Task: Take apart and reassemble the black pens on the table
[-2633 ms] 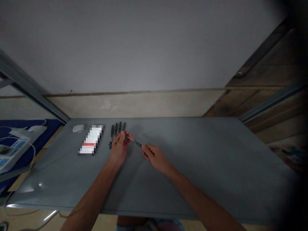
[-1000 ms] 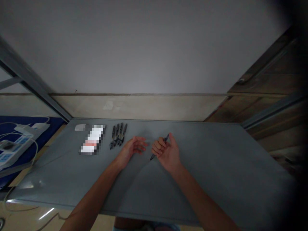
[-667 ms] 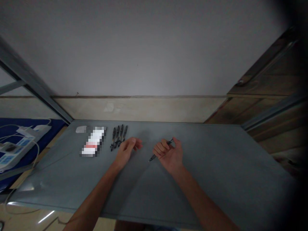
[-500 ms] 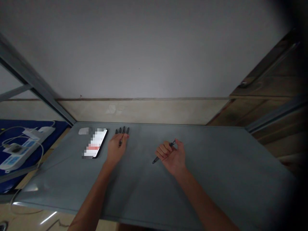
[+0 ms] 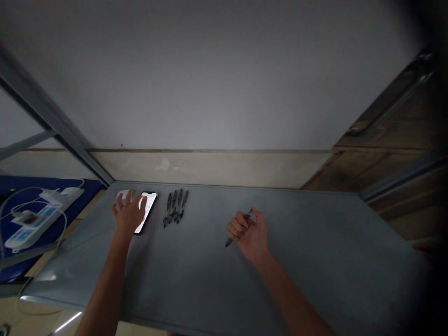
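My right hand (image 5: pixel 248 233) is turned palm up over the middle of the table, its fingers curled round a dark pen (image 5: pixel 228 242). The pen slants, with one end sticking out below the fingers and the other near my thumb. My left hand (image 5: pixel 129 212) is spread, fingers apart, over the left edge of a lit smartphone (image 5: pixel 150 205); whether it touches the phone I cannot tell. Behind its fingertips a small white object (image 5: pixel 122 192) is partly covered. Several dark pens (image 5: pixel 175 207) lie side by side between the phone and my right hand.
The grey table (image 5: pixel 203 280) backs onto a pale wall (image 5: pixel 210 84). On the left, a white power strip (image 5: pixel 42 224) with plugs and cables rests on a blue surface (image 5: pixel 82 205). Metal posts (image 5: pixel 77 149) rise at the table's back corners, and wooden panels (image 5: pixel 378 168) stand at right.
My left hand has left the row of pens and moved left over the phone, its fingers now spread. The row is uncovered. My right hand keeps its pen in nearly the same place.
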`<state>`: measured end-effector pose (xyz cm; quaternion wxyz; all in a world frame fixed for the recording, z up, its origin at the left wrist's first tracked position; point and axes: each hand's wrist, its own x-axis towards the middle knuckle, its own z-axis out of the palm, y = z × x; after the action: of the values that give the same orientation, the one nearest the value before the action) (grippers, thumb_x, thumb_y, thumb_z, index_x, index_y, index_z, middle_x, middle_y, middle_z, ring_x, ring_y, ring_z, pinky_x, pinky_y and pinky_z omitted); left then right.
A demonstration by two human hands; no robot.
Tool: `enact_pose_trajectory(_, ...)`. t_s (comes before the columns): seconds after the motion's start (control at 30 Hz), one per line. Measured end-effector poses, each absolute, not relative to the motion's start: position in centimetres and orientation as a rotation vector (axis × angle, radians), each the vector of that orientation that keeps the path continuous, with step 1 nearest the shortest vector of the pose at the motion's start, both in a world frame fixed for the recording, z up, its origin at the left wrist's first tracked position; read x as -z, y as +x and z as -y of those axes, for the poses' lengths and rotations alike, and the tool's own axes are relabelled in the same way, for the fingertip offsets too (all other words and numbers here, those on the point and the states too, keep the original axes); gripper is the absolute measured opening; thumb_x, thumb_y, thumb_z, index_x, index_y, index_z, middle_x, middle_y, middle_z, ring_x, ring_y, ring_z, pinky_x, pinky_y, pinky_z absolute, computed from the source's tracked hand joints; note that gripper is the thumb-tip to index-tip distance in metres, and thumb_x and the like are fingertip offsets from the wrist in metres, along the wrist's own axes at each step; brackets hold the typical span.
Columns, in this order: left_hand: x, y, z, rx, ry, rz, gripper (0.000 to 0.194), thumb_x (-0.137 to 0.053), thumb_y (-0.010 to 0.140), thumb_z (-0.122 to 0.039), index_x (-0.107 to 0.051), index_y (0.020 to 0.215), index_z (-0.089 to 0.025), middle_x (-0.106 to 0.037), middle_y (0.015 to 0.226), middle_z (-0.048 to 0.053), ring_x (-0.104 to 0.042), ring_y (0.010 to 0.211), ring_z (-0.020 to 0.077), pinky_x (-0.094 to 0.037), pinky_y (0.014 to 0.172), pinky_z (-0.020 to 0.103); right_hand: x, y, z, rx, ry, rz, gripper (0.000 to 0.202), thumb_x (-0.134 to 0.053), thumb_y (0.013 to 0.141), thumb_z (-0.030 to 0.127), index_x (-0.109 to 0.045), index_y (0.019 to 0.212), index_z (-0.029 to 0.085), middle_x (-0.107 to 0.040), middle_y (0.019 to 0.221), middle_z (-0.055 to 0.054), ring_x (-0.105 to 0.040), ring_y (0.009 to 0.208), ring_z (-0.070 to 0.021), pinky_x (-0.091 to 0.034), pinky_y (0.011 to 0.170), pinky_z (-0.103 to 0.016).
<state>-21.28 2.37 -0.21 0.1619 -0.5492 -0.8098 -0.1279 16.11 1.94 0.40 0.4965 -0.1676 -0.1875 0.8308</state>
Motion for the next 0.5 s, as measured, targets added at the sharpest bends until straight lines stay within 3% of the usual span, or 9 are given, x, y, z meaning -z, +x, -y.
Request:
enact_pose_trajectory(0.13, -1.4, -20.5, -2.3, 0.464, -1.397, 2.232, 0.045, -0.033, 0.094, -0.039, -0.069, 0.095, -0.013, -0.063, 0.114, 0.016, -0.049, 0.113, 0.0330, -0.036, 0.095, 0.049, -0.2, 16.2, -2.0, -2.024, -0.352, 0.419, 0.050, -0.039, 0.086, 0.058, -0.029, 0.053, 0.022, -0.018, 0.048, 0.007, -0.014, 0.044, -0.0105, -0.018, 0.043, -0.027)
enact_pose_trajectory(0.27, -2.7, -17.9, -3.4, 0.447, -1.740, 2.086, 0.040, -0.033, 0.094, -0.034, -0.067, 0.083, -0.014, -0.067, 0.086, 0.012, -0.059, 0.087, 0.0244, -0.041, 0.087, 0.038, -0.1, 16.2, -2.1, -2.023, -0.333, 0.396, 0.050, -0.040, 0.086, 0.057, -0.028, 0.053, 0.021, -0.017, 0.048, 0.007, -0.015, 0.043, -0.0100, -0.018, 0.042, -0.027)
enact_pose_trajectory(0.4, -2.8, -13.3, -4.3, 0.414, -2.129, 1.918, 0.034, -0.037, 0.094, -0.031, -0.065, 0.082, -0.017, -0.065, 0.082, 0.008, -0.059, 0.085, 0.0219, -0.042, 0.084, 0.036, 0.0, 16.5, -2.0, -2.026, -0.309, 0.404, 0.049, -0.042, 0.084, 0.055, -0.026, 0.053, 0.021, -0.016, 0.047, 0.007, -0.013, 0.042, -0.0095, -0.017, 0.042, -0.027)
enact_pose_trajectory(0.5, -2.0, -10.3, -4.2, 0.486, -2.282, 1.808, 0.029, -0.039, 0.095, -0.030, -0.066, 0.094, -0.019, -0.065, 0.098, 0.008, -0.057, 0.098, 0.0217, -0.040, 0.091, 0.037, 0.0, 16.8, -2.1, -2.007, -0.295, 0.422, 0.048, -0.046, 0.082, 0.053, -0.025, 0.053, 0.021, -0.016, 0.047, 0.007, -0.014, 0.043, -0.0094, -0.018, 0.042, -0.027)
